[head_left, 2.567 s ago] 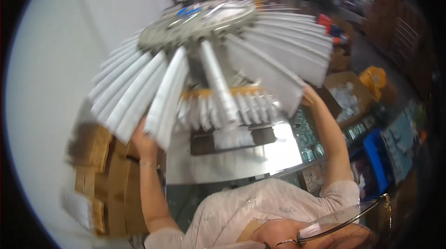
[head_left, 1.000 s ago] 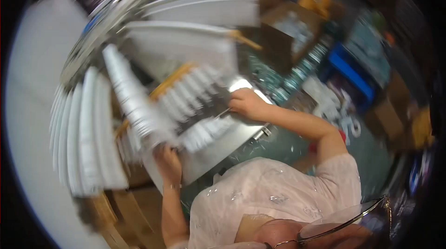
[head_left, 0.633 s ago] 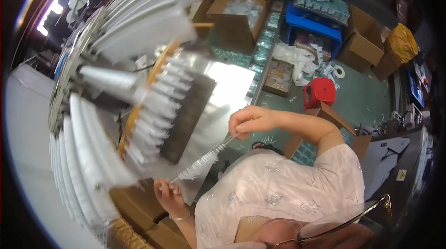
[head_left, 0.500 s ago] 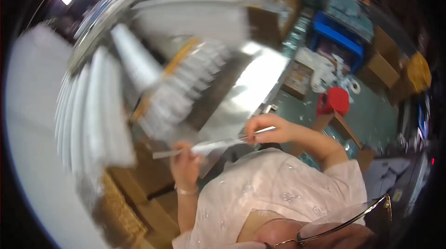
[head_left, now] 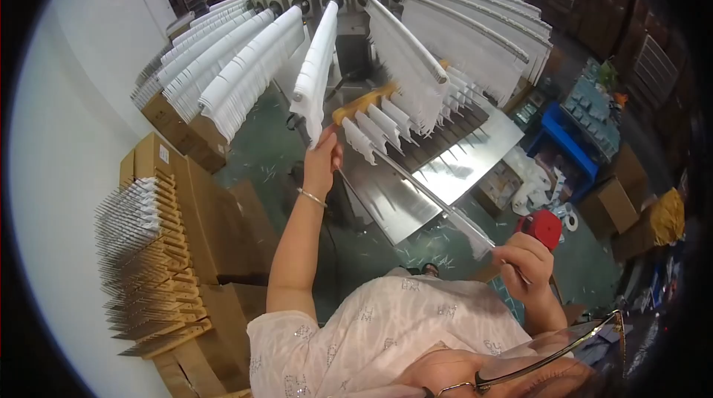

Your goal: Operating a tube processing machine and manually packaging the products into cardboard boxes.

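Gripping a long thin rod between both hands: left hand clamped high (beside white sleeves), right hand clenched low.

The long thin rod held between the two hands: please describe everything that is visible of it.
The rod is thin, straight and looks like shiny metal. It runs on a slant from the left hand, raised near the hanging white pieces, down to the right hand. Something pale and see-through sits on it near the right hand. Each hand grips one end.

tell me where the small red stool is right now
In the head view the small red stool sits on the green floor at lower right, just above the person's right hand and right of the slanted shiny metal chute.
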A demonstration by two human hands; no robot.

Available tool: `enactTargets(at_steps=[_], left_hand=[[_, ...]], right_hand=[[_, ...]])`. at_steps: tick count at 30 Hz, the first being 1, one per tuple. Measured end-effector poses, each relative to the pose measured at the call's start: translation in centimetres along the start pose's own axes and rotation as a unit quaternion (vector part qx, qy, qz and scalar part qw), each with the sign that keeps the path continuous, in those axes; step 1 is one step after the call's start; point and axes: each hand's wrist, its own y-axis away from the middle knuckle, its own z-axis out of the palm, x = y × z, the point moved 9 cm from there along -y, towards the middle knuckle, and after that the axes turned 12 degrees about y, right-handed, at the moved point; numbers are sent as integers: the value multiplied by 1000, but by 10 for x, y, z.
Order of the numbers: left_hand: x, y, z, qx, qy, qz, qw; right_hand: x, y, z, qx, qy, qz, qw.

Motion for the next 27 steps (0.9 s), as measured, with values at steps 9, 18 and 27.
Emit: enactTargets(at_steps=[9,18,27], left_hand=[[-1,31,51,-47,-239,105,964],[-16,-7,23,-28,-136,43,989],[-19,15,55,-17,-196,145,970]], right_hand=[[1,-11,38,14,57,-16,998],[-1,19,-1,40,46,-19,998],[24,8,31,32,-2,84,996]])
